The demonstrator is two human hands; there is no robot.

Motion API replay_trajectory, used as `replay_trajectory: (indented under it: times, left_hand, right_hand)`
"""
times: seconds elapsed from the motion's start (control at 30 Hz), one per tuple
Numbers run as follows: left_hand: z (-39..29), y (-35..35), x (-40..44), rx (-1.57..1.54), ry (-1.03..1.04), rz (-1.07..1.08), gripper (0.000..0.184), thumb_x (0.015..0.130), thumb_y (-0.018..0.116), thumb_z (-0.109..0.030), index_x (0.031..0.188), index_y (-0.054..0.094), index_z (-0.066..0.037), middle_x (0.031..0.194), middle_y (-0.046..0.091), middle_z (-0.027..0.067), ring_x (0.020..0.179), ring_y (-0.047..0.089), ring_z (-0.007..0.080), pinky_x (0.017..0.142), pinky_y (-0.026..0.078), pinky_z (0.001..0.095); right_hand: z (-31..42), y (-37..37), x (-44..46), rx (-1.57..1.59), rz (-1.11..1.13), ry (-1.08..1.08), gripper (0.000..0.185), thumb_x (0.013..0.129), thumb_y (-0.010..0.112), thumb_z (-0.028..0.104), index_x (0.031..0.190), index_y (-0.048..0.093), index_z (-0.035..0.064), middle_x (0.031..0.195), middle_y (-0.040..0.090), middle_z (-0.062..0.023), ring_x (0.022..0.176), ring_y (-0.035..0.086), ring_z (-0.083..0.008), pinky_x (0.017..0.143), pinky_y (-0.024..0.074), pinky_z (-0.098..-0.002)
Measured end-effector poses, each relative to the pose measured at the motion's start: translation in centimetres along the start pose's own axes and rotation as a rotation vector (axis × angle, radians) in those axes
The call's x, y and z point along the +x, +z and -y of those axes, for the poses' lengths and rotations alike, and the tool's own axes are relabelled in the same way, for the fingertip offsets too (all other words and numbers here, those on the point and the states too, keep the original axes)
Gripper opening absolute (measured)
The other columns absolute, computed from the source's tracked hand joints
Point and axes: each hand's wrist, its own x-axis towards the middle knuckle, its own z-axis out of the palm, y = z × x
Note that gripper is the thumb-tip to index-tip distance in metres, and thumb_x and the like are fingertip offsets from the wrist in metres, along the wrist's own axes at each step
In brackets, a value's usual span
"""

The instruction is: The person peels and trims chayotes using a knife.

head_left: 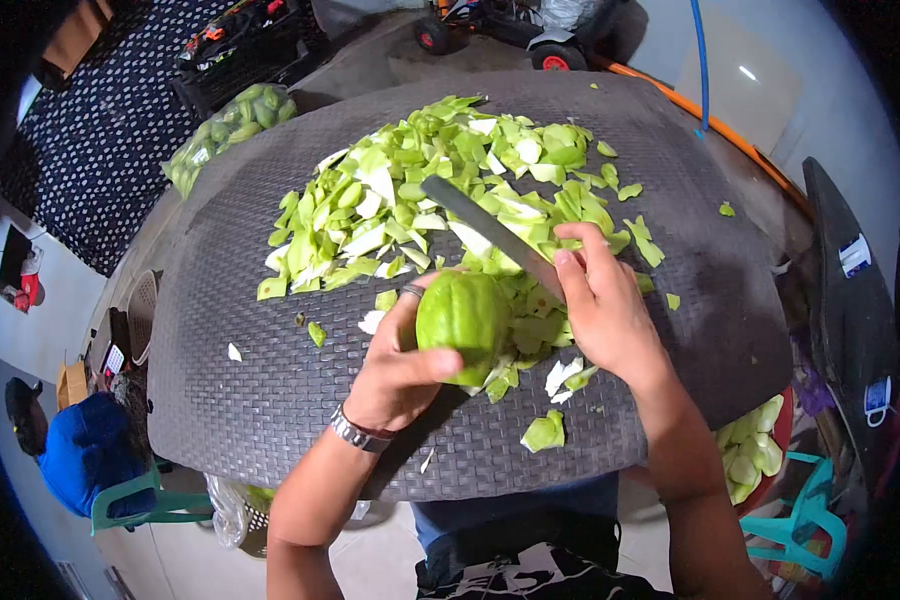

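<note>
My left hand (398, 372) is closed around a whole green chayote (462, 325), its thumb across the front. The skin that shows on the chayote is unpeeled. In my right hand (610, 310) is a knife (490, 228), its dark blade pointing up and left, apart from the chayote. The knife's handle is hidden by my fingers. Behind both hands a wide heap of green peelings (390, 185) covers the middle of the dark woven table (230, 360). More peel pieces lie under and beside the chayote.
A clear bag of green chayotes (235, 130) stands beyond the table's left edge. Peeled pale pieces (750, 450) fill a reddish container at lower right, near a green plastic chair (805, 515). At left, a person in blue (95, 450) sits on another green chair.
</note>
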Motion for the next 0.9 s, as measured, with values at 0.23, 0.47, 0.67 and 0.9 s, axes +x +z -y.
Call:
replay_trajectory:
  times: [0.23,0.47,0.67,0.9]
  left_hand:
    - [0.7,-0.3,0.3,0.320,0.137,-0.117,0.084,0.062,0.090,0.006,0.135,0.050,-0.004,0.126,0.061,0.0057,0.117,0.061,0.0181,0.105,0.050,0.0349]
    - [1.1,-1.1,0.8,0.465,0.191,-0.061,0.085,0.066,0.088,0.006,0.138,0.045,-0.005,0.128,0.061,0.0069,0.118,0.063,0.0185,0.102,0.054,0.0372]
    - [1.6,-0.5,1.4,0.107,-0.012,-0.114,0.088,0.073,0.097,-0.030,0.139,0.044,-0.005,0.130,0.062,0.0118,0.122,0.063,0.0230,0.103,0.056,0.0407]
    - [3.0,-2.0,0.6,0.670,0.404,0.029,0.087,0.069,0.096,-0.042,0.130,0.047,-0.005,0.114,0.065,0.0117,0.103,0.068,0.0225,0.087,0.057,0.0375]
  right_hand:
    - [1.4,-0.2,-1.0,-0.030,0.008,-0.074,0.077,0.102,0.058,0.058,0.143,0.044,-0.0056,0.096,0.070,-0.0348,0.098,0.070,-0.0533,0.086,0.0554,-0.0541]
    - [1.8,0.1,-2.2,-0.097,0.302,-0.349,0.105,0.087,0.065,0.076,0.149,0.040,-0.0036,0.091,0.070,-0.0316,0.092,0.073,-0.0494,0.081,0.0584,-0.0527]
    - [1.5,1.5,-3.3,-0.238,0.292,-0.507,0.104,0.087,0.066,0.076,0.149,0.039,-0.0039,0.098,0.069,-0.0314,0.096,0.072,-0.0509,0.084,0.0579,-0.0520]
    - [1.5,1.2,-2.8,-0.216,0.271,-0.595,0.090,0.091,0.065,0.070,0.130,0.048,-0.0094,0.078,0.069,-0.0270,0.075,0.074,-0.0460,0.066,0.0593,-0.0511]
